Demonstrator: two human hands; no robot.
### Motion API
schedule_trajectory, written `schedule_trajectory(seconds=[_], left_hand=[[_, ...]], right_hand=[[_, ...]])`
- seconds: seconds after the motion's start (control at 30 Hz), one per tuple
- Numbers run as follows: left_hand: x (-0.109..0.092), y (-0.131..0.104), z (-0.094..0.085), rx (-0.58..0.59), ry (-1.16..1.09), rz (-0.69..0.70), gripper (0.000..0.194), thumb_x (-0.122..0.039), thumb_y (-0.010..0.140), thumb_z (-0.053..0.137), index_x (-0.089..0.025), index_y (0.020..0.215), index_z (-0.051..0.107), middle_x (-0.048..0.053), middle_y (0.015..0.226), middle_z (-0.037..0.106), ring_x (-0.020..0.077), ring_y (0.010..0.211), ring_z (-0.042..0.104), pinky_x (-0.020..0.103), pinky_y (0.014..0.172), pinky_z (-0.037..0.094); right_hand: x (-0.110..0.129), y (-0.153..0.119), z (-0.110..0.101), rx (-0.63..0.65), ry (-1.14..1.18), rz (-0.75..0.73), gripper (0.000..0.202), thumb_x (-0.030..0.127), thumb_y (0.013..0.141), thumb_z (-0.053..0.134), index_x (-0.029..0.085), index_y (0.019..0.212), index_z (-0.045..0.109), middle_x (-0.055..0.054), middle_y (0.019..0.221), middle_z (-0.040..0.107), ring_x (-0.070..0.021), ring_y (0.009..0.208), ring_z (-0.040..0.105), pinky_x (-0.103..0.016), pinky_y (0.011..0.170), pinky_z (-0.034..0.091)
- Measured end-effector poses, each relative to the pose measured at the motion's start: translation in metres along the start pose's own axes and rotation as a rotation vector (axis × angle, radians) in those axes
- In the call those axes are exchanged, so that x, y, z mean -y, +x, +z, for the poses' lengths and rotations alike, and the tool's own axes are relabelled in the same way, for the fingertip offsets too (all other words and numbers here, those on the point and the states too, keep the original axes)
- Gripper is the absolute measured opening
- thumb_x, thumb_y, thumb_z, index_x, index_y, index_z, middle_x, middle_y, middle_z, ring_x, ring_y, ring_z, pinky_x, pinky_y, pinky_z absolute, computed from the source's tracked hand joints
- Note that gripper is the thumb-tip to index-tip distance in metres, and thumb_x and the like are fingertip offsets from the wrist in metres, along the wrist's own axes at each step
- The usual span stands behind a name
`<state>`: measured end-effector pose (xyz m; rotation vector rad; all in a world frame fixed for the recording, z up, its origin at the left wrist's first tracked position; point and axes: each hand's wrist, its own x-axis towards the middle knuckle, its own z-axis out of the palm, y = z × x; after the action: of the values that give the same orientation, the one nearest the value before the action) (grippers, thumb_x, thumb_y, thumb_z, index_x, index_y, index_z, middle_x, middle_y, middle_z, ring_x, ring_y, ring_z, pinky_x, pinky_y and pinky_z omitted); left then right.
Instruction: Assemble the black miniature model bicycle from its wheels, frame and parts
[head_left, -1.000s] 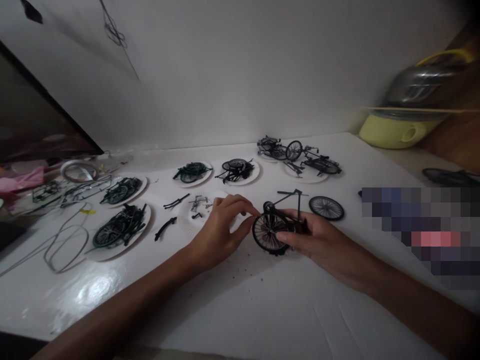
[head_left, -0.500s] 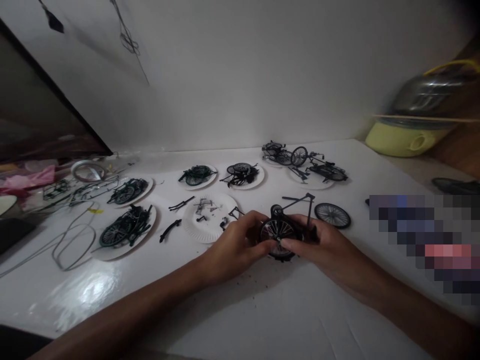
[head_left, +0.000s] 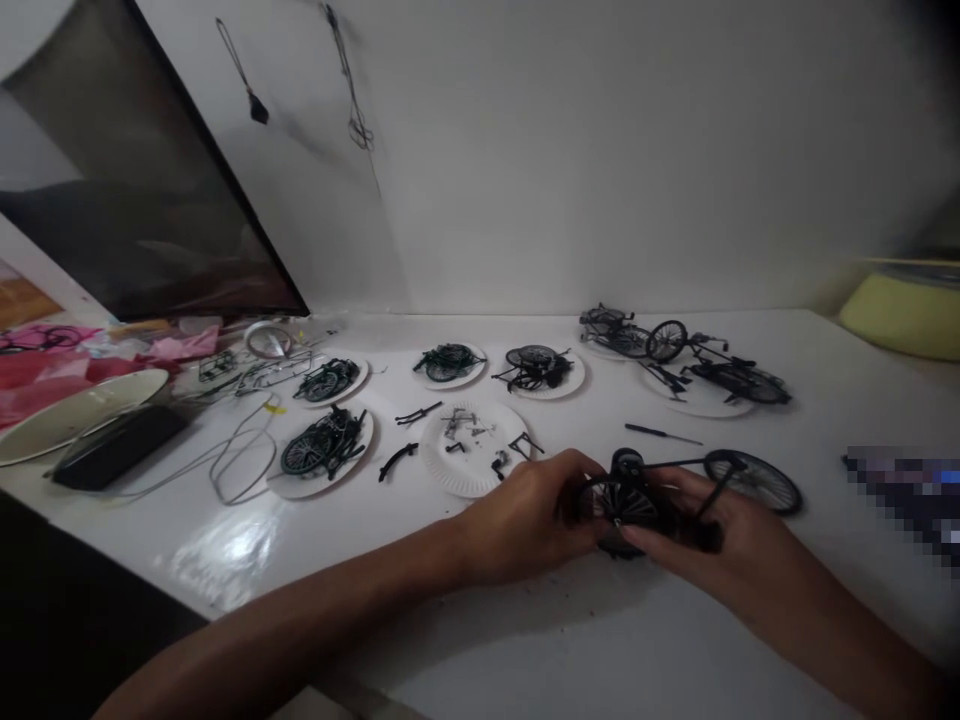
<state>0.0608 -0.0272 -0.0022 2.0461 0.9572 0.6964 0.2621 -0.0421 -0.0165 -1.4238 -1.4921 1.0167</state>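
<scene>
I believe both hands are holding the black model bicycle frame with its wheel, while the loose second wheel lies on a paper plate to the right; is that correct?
Not quite. The head view shows the left hand and right hand holding the black model bicycle frame, but the loose wheel lies directly on the white table, not on a plate. The nearest paper plate, holding small parts, sits to the left.
</scene>
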Motion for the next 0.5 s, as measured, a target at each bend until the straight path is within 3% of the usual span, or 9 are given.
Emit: schedule_trajectory(seconds=[0.13, 0.23, 0.33, 0.5], left_hand=[[0.002, 0.002, -0.031, 0.038, 0.269, 0.096, 0.032, -0.037, 0.092, 0.062, -0.019, 0.118, 0.056, 0.003, 0.097, 0.068, 0.0128, 0.083, 0.064, 0.024, 0.07, 0.052], [0.018, 0.006, -0.067, -0.026, 0.786, 0.108, 0.017, -0.025, 0.099, 0.051, -0.017, 0.11, 0.061, 0.003, 0.101, 0.069, 0.0129, 0.086, 0.064, 0.026, 0.077, 0.051], [0.042, 0.01, -0.093, -0.036, 0.919, 0.072, 0.012, -0.015, 0.095, 0.055, -0.013, 0.1, 0.065, 0.007, 0.096, 0.07, 0.0184, 0.087, 0.064, 0.035, 0.084, 0.048], [0.063, 0.014, -0.096, 0.064, 0.985, 0.13, 0.008, -0.017, 0.093, 0.06, -0.018, 0.097, 0.066, 0.003, 0.098, 0.069, 0.0187, 0.094, 0.062, 0.033, 0.087, 0.043]], right_hand=[[-0.003, 0.0, -0.001, -0.034, -0.03, 0.015, 0.045, 0.043, 0.063, 0.075, 0.024, 0.103, 0.066, -0.005, 0.085, 0.077, -0.0256, 0.077, 0.072, -0.035, 0.068, 0.059], [-0.007, 0.001, -0.004, -0.041, -0.053, 0.031, 0.047, 0.047, 0.063, 0.075, 0.024, 0.103, 0.064, -0.005, 0.087, 0.077, -0.0252, 0.077, 0.072, -0.035, 0.067, 0.059], [-0.012, 0.003, -0.005, -0.016, -0.07, 0.034, 0.049, 0.049, 0.064, 0.074, 0.024, 0.105, 0.063, -0.006, 0.09, 0.077, -0.027, 0.082, 0.072, -0.036, 0.07, 0.058], [-0.01, 0.002, -0.004, -0.029, -0.08, 0.028, 0.048, 0.049, 0.063, 0.074, 0.025, 0.103, 0.063, -0.005, 0.088, 0.077, -0.0263, 0.08, 0.072, -0.036, 0.068, 0.058]])
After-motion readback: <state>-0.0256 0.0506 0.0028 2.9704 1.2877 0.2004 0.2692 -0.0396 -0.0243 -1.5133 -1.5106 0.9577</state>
